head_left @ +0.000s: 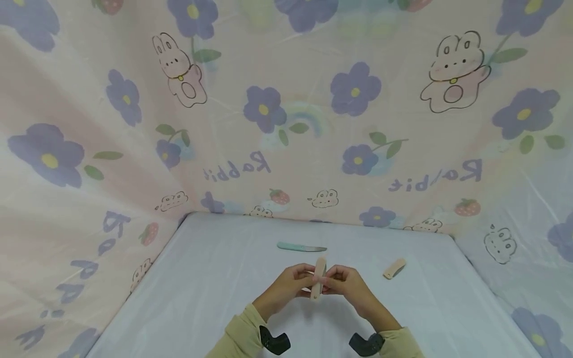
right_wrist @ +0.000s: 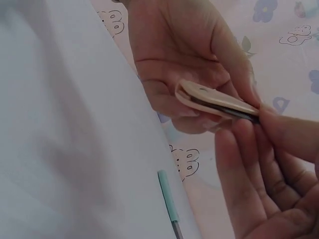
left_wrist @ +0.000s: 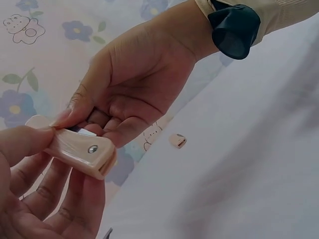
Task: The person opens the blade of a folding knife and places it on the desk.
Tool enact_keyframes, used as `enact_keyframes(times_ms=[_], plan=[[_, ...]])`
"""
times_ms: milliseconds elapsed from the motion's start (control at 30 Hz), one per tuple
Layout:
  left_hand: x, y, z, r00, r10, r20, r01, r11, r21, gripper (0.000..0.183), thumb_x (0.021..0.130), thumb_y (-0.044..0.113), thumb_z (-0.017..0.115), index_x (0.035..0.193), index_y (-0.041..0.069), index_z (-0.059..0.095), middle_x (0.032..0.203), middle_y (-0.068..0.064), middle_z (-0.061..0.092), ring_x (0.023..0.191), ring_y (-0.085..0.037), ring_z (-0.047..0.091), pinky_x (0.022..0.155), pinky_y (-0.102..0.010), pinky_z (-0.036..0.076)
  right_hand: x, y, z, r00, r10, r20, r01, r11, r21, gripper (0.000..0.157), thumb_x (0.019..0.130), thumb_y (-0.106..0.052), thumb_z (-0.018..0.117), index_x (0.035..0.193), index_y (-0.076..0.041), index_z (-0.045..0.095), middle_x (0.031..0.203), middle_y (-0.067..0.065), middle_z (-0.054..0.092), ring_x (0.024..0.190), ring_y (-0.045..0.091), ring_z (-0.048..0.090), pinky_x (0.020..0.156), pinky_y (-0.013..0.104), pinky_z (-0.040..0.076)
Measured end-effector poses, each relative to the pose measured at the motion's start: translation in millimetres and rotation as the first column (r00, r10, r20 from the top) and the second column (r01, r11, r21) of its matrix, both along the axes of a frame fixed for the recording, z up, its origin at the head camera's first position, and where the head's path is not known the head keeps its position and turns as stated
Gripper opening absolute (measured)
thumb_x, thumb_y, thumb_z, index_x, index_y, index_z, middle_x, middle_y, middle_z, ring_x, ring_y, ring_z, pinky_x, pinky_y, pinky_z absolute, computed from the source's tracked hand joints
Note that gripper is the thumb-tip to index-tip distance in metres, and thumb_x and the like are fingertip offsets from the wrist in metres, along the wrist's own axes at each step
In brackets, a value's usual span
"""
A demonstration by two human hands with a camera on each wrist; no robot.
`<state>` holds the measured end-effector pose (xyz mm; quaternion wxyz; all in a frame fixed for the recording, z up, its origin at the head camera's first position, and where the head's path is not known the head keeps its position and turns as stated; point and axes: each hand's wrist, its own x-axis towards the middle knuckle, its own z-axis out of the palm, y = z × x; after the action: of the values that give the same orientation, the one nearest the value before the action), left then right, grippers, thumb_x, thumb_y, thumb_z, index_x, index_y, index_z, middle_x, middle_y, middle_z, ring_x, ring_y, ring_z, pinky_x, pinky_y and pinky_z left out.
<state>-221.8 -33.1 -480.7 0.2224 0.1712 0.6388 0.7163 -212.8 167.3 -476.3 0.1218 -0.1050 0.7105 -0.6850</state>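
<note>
Between both hands is a beige folding knife (head_left: 318, 281), its handle riveted near one end. In the right wrist view, a dark blade edge shows in the slot of the handle (right_wrist: 219, 102). My left hand (head_left: 288, 287) grips the handle between thumb and fingers, with the fingers underneath in the left wrist view. My right hand (head_left: 351, 288) pinches the knife from the other side, its thumb at the blade edge. Beyond the hands lies a knife with a mint-green handle (head_left: 291, 246). A second beige folding piece (head_left: 394, 268) rests to the right.
A white-covered table (head_left: 215, 268) spreads under the hands. Curtains printed with flowers and rabbits (head_left: 304, 139) rise behind it and along both sides. A black wrist mount (head_left: 275, 341) sits at the left sleeve, another (head_left: 367, 344) at the right.
</note>
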Motion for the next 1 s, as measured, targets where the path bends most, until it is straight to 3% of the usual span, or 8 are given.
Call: enact_keyframes(times_ms=[233, 633, 867, 1000], plan=[[4.4, 1.7, -5.8, 1.000, 0.021, 0.023, -0.022, 0.999, 0.043, 0.033, 0.092, 0.020, 0.059, 0.117, -0.001, 0.055, 0.104, -0.011, 0.065, 0.091, -0.023, 0.063, 0.076, -0.036, 0.055, 0.0, -1.0, -5.9, 1.000, 0.007, 0.016, -0.008, 1.000, 0.007, 0.029, 0.084, -0.019, 0.070, 0.092, 0.004, 0.055, 0.085, 0.011, 0.064, 0.079, 0.025, 0.065, 0.075, 0.039, 0.055], [6.8, 1.8, -12.7, 0.999, 0.023, 0.031, -0.025, 0.997, 0.077, 0.032, 0.091, 0.018, 0.061, 0.117, -0.001, 0.056, 0.103, -0.012, 0.065, 0.091, -0.025, 0.064, 0.075, -0.038, 0.055, 1.5, 2.9, -10.8, 0.999, 0.020, 0.029, -0.019, 0.999, -0.036, 0.033, 0.083, -0.013, 0.070, 0.101, 0.006, 0.049, 0.083, 0.008, 0.059, 0.078, 0.021, 0.064, 0.076, 0.041, 0.055], [6.3, 2.4, -16.3, 0.999, 0.040, 0.018, -0.041, 0.997, 0.064, 0.033, 0.091, 0.019, 0.062, 0.116, -0.001, 0.055, 0.101, -0.011, 0.064, 0.090, -0.023, 0.064, 0.076, -0.038, 0.055, 4.4, 3.4, -9.0, 0.999, 0.042, 0.035, -0.040, 0.997, -0.067, 0.033, 0.088, -0.011, 0.064, 0.103, 0.010, 0.043, 0.090, 0.008, 0.056, 0.084, 0.021, 0.060, 0.077, 0.042, 0.054], [6.3, 3.3, -18.2, 0.999, 0.044, 0.003, -0.044, 0.997, 0.062, 0.032, 0.091, 0.019, 0.062, 0.115, -0.001, 0.055, 0.101, -0.011, 0.063, 0.091, -0.023, 0.063, 0.076, -0.038, 0.055, 4.6, 2.2, -9.4, 0.998, 0.034, 0.047, -0.031, 0.998, -0.052, 0.029, 0.091, -0.016, 0.061, 0.102, 0.006, 0.046, 0.091, 0.008, 0.058, 0.085, 0.020, 0.060, 0.076, 0.041, 0.055]])
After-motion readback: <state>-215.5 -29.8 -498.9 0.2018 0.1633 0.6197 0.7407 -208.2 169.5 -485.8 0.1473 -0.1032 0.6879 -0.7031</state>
